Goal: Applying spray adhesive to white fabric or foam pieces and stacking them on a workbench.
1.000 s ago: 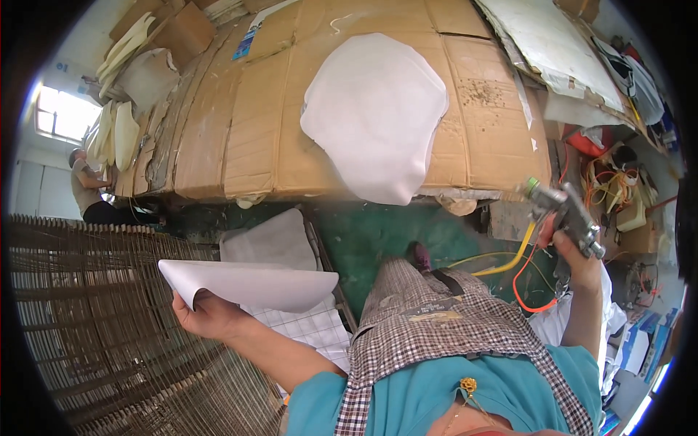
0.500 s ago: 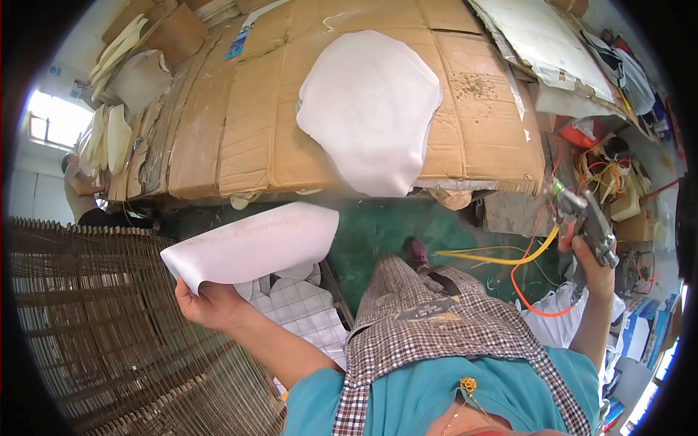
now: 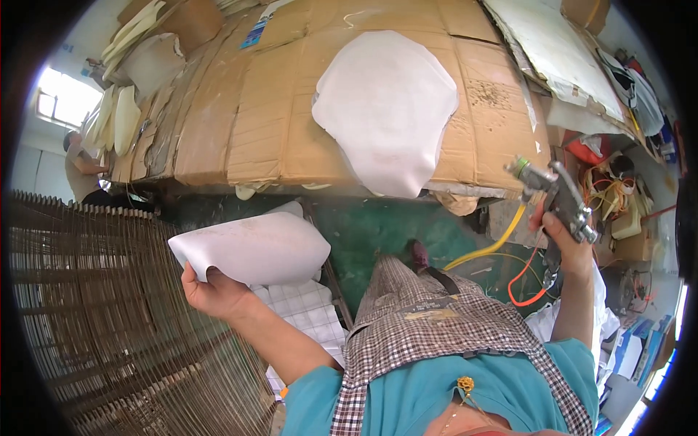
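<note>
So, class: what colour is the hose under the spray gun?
Yellow hose, seen in the head view below the spray gun.

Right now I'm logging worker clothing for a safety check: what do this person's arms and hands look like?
Both hands are bare, no gloves: left hand, right hand. The forearms are uncovered. Short teal sleeves end near the elbows, under a checked apron. No watch or rings are visible.

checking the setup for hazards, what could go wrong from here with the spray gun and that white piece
The left hand grips the curved white sheet by one edge only, so it could sag or slip. The yellow hose and orange hose trailing from the spray gun in the right hand might snag the legs.
</note>
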`<state>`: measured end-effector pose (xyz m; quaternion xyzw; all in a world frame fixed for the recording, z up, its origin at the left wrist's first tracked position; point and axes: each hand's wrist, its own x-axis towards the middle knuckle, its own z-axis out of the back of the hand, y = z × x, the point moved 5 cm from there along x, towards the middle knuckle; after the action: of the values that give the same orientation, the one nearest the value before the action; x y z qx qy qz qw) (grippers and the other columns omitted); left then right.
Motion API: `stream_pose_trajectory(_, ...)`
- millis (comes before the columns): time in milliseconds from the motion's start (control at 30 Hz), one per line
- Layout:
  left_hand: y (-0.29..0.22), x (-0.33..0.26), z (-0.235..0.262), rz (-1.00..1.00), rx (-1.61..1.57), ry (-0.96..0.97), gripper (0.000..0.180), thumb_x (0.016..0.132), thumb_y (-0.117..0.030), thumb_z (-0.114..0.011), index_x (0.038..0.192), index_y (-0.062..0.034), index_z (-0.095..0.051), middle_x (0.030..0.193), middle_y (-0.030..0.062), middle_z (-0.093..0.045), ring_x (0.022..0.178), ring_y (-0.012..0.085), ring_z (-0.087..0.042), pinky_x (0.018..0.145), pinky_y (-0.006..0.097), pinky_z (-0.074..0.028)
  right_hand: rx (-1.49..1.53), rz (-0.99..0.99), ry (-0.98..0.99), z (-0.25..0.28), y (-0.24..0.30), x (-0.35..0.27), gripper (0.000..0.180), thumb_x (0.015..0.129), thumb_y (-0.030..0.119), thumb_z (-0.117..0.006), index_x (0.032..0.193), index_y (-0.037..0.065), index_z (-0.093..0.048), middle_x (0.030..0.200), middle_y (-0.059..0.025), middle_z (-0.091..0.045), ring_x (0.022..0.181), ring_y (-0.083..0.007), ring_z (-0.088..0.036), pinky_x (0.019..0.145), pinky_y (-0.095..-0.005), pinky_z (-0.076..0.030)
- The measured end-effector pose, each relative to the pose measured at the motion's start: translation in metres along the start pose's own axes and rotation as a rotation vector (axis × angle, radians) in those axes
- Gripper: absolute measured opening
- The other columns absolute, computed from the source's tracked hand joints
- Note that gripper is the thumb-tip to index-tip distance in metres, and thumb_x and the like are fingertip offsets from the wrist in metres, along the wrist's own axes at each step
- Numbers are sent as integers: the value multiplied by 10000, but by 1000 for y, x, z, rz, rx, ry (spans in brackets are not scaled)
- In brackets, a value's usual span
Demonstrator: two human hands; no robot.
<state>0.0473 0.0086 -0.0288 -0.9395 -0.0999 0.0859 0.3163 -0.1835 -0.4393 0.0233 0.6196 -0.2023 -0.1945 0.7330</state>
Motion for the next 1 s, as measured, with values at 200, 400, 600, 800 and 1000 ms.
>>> stream_pose_trajectory(200,2,2,7,-19,39,-77,368,780,-190,-499,1080,23,-498,1030,123,-555,965,257,-542,844,381,-435,-96,-32,-153,33,-6,6,201,784,152,-613,891,-13,-572,748,-59,-573,712,-150,-546,680,-274,-435)
stream_pose_trajectory(400,14,10,3,2,43,-46,352,779,-190,-510,1061,20,-512,997,126,-569,936,250,-552,826,379,-445,-55,-112,28,33,-6,-16,299,784,227,-617,950,-7,-532,772,-49,-542,699,-144,-529,692,-294,-438)
stream_pose_trajectory(600,21,22,4,-3,3,1,320,795,-176,-489,1037,31,-523,977,139,-590,907,266,-573,814,396,-456,62,-90,28,41,-13,-11,533,740,107,-652,1208,-20,-431,826,-73,-563,713,-147,-559,658,-276,-465)
stream_pose_trajectory(800,24,18,0,-26,-35,-8,316,800,-154,-475,1035,54,-514,999,159,-584,939,292,-563,848,422,-439,-74,-153,-145,74,-21,4,500,760,207,-639,1168,-21,-462,788,-50,-558,711,-138,-538,678,-275,-433)
stream_pose_trajectory(1000,22,15,4,-88,-22,-52,342,783,-134,-492,1061,64,-500,1037,165,-566,981,295,-541,877,431,-420,-50,-110,51,72,-17,18,432,751,153,-642,1108,-24,-475,752,-55,-552,671,-129,-529,637,-265,-438)
